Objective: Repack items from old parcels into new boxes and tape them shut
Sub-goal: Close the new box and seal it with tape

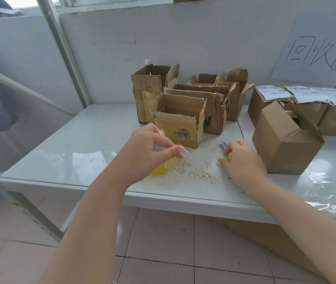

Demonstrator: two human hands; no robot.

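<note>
Head view: the left hand point(152, 148) hovers over the white counter point(81, 144), with thumb and forefinger pinching a clear tape strip point(186, 151). The strip's long axis runs toward 3 o'clock, its free end pointing at the right hand. Under the left palm, at its 6 o'clock, sits a yellow translucent roll point(162, 168), partly hidden. The right hand point(243, 158), at 3 o'clock of the left and apart from it, is curled round a small tool point(223, 144), blurred, with its grey tip pointing to 11 o'clock. A torn old box point(180, 124) stands open at 12 o'clock of the left hand. A new box point(286, 140) stands close at 2 o'clock of the right hand.
</note>
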